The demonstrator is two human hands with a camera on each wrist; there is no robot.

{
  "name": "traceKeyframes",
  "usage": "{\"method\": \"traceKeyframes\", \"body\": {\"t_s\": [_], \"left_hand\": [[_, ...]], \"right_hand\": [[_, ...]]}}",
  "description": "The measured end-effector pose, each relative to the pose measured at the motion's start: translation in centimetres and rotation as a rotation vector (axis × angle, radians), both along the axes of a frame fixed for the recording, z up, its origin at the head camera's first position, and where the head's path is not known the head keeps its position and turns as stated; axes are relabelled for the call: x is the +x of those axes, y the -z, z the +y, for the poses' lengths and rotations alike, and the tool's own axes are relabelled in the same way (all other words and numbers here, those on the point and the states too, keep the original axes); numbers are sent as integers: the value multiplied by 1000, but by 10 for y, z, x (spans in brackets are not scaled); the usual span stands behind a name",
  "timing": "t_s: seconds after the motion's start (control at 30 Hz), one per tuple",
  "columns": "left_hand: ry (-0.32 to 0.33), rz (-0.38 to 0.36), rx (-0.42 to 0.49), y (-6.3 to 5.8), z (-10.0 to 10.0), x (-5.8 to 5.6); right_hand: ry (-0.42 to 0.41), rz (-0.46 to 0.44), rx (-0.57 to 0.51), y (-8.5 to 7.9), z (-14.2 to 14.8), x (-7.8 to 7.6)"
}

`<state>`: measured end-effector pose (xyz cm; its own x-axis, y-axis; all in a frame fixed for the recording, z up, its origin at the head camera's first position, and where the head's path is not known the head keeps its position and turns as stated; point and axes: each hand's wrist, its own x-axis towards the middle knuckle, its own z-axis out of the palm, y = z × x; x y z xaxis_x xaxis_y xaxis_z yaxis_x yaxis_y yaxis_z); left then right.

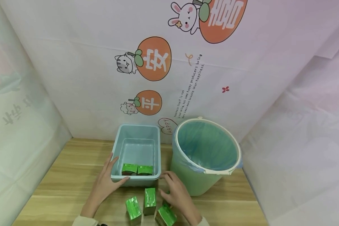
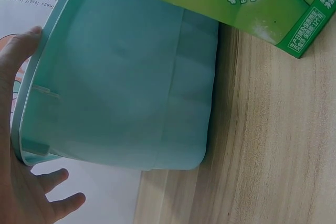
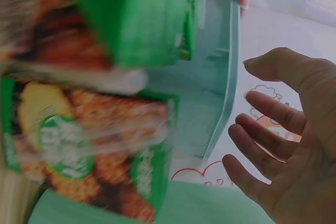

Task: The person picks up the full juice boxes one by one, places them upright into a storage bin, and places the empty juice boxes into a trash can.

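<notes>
A pale blue plastic bin stands on the table, with two small green-topped boxes side by side at its near end. My left hand is spread at the bin's near left corner, its thumb at the front rim; in the left wrist view the other visible fingers extend clear of the wall. My right hand is beside the near right corner, its fingers loosely bent and holding nothing. Several green boxes stand before the bin, among them a left one and a middle one. A box with food pictures is blurred in the right wrist view.
Right of the bin stands a tall green bucket with a bag liner and a pale rim. A white printed cloth hangs behind, with more cloth on both sides. The wooden table extends to the left.
</notes>
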<state>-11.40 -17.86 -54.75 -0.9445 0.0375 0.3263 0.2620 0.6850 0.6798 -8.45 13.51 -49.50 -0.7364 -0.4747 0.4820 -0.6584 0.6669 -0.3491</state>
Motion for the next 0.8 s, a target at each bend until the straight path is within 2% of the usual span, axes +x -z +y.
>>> {"method": "traceKeyframes", "body": {"t_s": [0.3, 0.6, 0.7, 0.8], "left_hand": [[-1, 14, 2, 3, 1, -1], [-1, -9, 3, 1, 1, 0], [-3, -9, 5, 1, 1, 0], [-7, -4, 4, 2, 1, 0]], "right_hand": [[11, 51, -47, 15, 21, 13], [78, 96, -33, 32, 38, 19], [93, 83, -30, 36, 44, 21], [107, 33, -44, 37, 49, 22]]}}
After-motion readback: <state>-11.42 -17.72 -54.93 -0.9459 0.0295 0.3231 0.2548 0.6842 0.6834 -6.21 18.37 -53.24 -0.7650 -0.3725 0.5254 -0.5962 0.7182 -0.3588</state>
